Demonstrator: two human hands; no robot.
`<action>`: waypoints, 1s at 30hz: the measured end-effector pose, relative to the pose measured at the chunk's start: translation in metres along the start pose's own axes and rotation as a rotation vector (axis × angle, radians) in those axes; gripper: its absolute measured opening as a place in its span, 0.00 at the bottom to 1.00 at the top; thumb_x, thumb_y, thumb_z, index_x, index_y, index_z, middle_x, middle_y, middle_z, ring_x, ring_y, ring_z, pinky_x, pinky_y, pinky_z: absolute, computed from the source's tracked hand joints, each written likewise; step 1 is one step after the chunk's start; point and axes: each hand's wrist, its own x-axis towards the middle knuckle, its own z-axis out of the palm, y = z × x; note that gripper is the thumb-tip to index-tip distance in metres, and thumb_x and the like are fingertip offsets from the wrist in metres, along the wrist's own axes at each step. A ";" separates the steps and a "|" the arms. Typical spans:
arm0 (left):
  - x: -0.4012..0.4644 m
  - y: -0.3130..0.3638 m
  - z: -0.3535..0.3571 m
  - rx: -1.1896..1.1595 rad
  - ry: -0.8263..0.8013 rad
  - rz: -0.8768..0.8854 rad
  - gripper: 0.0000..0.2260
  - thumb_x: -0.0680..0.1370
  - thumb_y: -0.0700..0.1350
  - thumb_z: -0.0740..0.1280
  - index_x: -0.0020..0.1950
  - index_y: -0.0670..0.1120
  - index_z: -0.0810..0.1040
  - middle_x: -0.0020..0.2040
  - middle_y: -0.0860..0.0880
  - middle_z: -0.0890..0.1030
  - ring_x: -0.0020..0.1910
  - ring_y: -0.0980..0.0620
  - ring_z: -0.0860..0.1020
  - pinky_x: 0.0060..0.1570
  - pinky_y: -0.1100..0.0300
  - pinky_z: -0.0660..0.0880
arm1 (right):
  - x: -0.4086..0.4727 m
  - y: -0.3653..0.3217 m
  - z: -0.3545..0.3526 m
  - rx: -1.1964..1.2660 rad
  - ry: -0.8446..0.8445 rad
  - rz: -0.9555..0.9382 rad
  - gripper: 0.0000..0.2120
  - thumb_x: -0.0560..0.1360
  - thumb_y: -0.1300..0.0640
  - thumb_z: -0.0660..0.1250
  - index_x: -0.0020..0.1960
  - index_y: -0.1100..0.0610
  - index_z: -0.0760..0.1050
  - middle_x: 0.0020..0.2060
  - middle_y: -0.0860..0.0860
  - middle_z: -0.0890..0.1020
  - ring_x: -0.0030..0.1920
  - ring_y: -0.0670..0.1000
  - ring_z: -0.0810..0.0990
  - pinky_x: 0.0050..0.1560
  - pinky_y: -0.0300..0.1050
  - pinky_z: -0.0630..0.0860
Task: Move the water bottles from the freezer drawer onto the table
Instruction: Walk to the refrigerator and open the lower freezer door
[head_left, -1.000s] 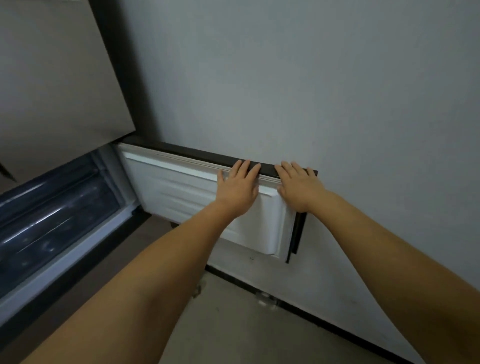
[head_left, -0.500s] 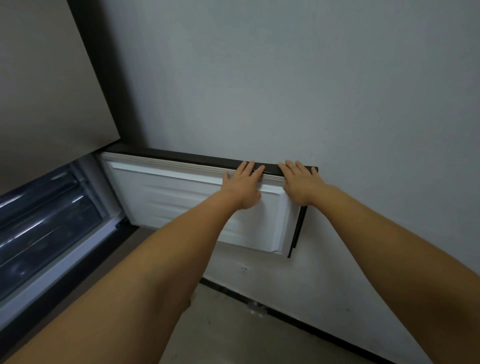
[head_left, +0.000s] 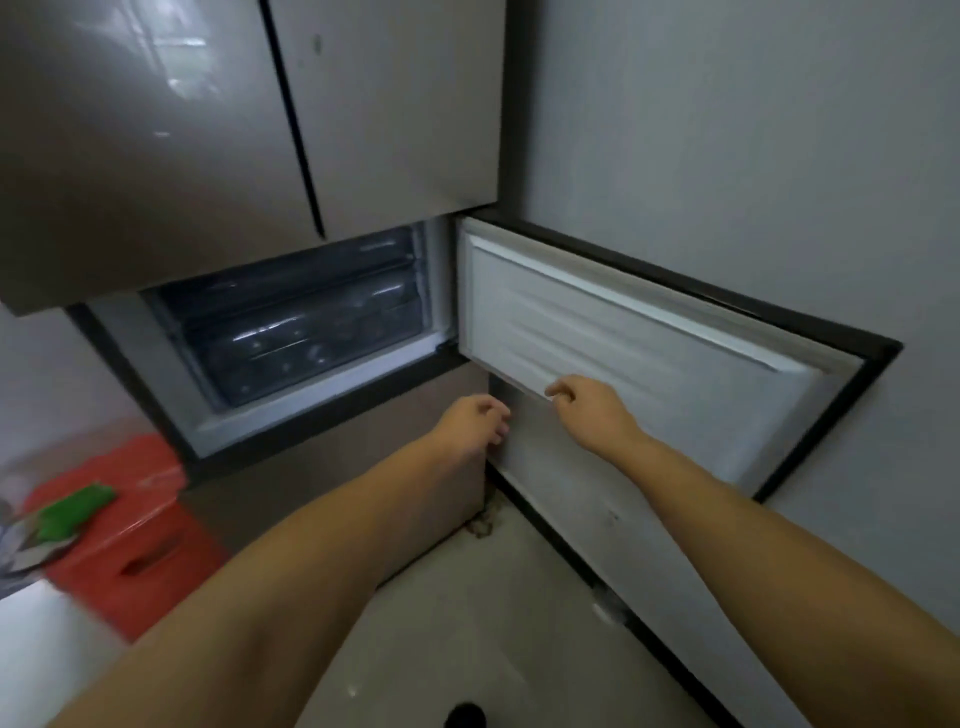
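The freezer door (head_left: 649, 358) stands swung wide open to the right, flat against the grey wall, its white inner liner facing me. Behind it the freezer compartment shows a dark translucent drawer (head_left: 306, 332), pushed in; blurry shapes lie inside, and I cannot make out bottles. My left hand (head_left: 475, 418) hovers in front of the fridge's lower panel with fingers loosely curled, holding nothing. My right hand (head_left: 589, 405) is at the door's lower edge, fingers loosely bent, holding nothing. No table is in view.
Two closed beige upper fridge doors (head_left: 234, 130) overhang the freezer opening. A red plastic box (head_left: 140, 540) with a green item on top sits on the floor at the left. The grey wall (head_left: 753, 156) runs along the right; pale floor tiles (head_left: 467, 623) lie below.
Both hands have come off the top edge of the freezer door and dropped lower. My view has swung left, bringing the freezer opening and upper doors into sight.
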 end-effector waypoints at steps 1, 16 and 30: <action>-0.005 -0.016 -0.017 -0.035 0.007 -0.056 0.12 0.81 0.37 0.57 0.58 0.33 0.77 0.39 0.46 0.79 0.33 0.55 0.78 0.35 0.69 0.75 | 0.008 -0.012 0.021 0.126 -0.077 0.052 0.15 0.79 0.63 0.57 0.60 0.61 0.78 0.56 0.57 0.82 0.55 0.55 0.80 0.50 0.41 0.76; 0.111 -0.143 -0.218 -0.782 0.500 -0.513 0.09 0.82 0.41 0.55 0.55 0.46 0.75 0.44 0.48 0.81 0.43 0.52 0.79 0.52 0.55 0.75 | 0.243 -0.161 0.200 0.832 -0.538 0.398 0.15 0.83 0.62 0.53 0.68 0.61 0.69 0.62 0.59 0.78 0.56 0.56 0.79 0.52 0.48 0.77; 0.150 -0.167 -0.294 -1.655 1.021 -0.248 0.18 0.77 0.27 0.45 0.35 0.39 0.68 0.38 0.40 0.74 0.40 0.43 0.75 0.63 0.47 0.72 | 0.353 -0.196 0.218 1.384 -0.417 0.609 0.22 0.82 0.66 0.46 0.75 0.65 0.58 0.74 0.59 0.65 0.74 0.57 0.66 0.67 0.49 0.69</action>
